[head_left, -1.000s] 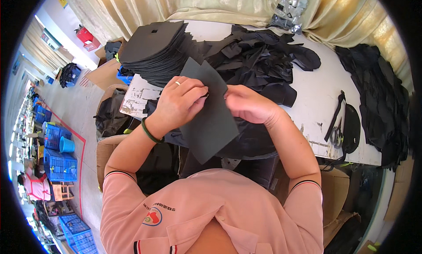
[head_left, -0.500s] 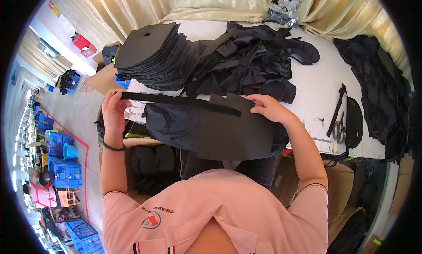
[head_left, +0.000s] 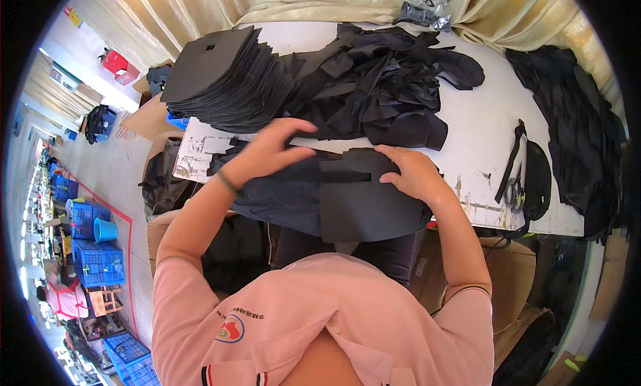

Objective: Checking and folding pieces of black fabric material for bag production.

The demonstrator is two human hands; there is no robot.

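On the near edge of the table, over my lap, lies a stiff black panel (head_left: 377, 209) with a notched upper edge. Black fabric (head_left: 284, 196) spreads out from its left side. A dark strap (head_left: 347, 176) runs across the panel's upper part, its right end by a small slot. My right hand (head_left: 414, 174) pinches the panel's upper right edge between thumb and fingers. Over the fabric, left of the panel, my left hand (head_left: 270, 151) is open, thumb and fingers apart, slightly blurred, nothing seen in it. The strap's left part is partly hidden by that hand.
Behind stand a stack of black panels (head_left: 207, 72) and a heap of black cut fabric (head_left: 374, 86) on the white table (head_left: 467, 129). Scissors (head_left: 514, 192) and a black strapped piece (head_left: 536, 179) lie right. Black fabric (head_left: 567, 119) hangs at far right; blue crates (head_left: 100, 262) stand left.
My left hand has let go of the strap's left end and moved right, toward the panel. The strap has dropped onto the fabric. My right hand stays on the panel's edge.
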